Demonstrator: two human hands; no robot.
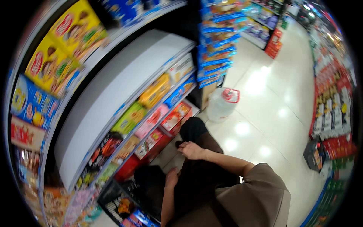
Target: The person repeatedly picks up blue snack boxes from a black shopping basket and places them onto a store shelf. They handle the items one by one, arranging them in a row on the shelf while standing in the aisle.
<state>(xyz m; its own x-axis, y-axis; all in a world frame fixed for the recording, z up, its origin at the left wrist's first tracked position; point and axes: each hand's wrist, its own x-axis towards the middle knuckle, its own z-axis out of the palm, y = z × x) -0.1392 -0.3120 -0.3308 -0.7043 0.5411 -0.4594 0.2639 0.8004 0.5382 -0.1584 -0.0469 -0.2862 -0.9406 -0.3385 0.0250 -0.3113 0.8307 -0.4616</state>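
Observation:
My right hand [190, 150] is near my bent right knee, its fingers slightly curled. A small dark shape touches or lies just beyond its fingertips; blur hides what it is. My left hand [171, 177] is between my legs, its fingers mostly hidden. Before me is a shelf unit with a bare white shelf board [113, 93]. Below it are a yellow snack package [154, 90], a green package [127, 117] and a pink package [151, 120]. Red boxes [177, 116] sit on the bottom level.
A black crate [113, 184] with packages stands by my left leg. A large clear plastic jug [222, 105] with a red cap is on the tiled floor [263, 113]. Blue snack bags [217, 45] hang at the shelf's end. Stacked goods [331, 107] line the aisle's right side.

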